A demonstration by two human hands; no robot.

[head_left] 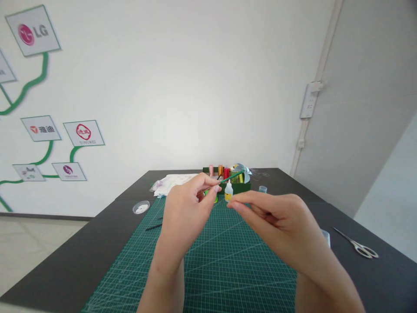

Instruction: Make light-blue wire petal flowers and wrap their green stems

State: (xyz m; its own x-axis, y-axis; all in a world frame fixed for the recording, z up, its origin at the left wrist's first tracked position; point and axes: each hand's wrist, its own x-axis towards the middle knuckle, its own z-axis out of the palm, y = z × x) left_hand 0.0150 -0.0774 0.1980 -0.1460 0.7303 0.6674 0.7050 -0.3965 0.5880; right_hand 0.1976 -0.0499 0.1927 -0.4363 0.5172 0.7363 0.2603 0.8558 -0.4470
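My left hand pinches a thin green stem between thumb and fingertips. The stem slants up to the right, and a pale blue, shiny petal-like piece shows at its far end. My right hand is closed in a pinch lower and to the right, apart from the stem. Whatever its fingertips hold, if anything, is too fine to see. Just beyond the gap between my hands stands a small glue bottle with a yellow label. Both hands hover above the green cutting mat.
A dark green box at the back holds several thread spools. White sheets lie back left, near a small dish with white bits. Dark slim tools rest on the mat's left. Scissors lie right; a small clear cup stands behind.
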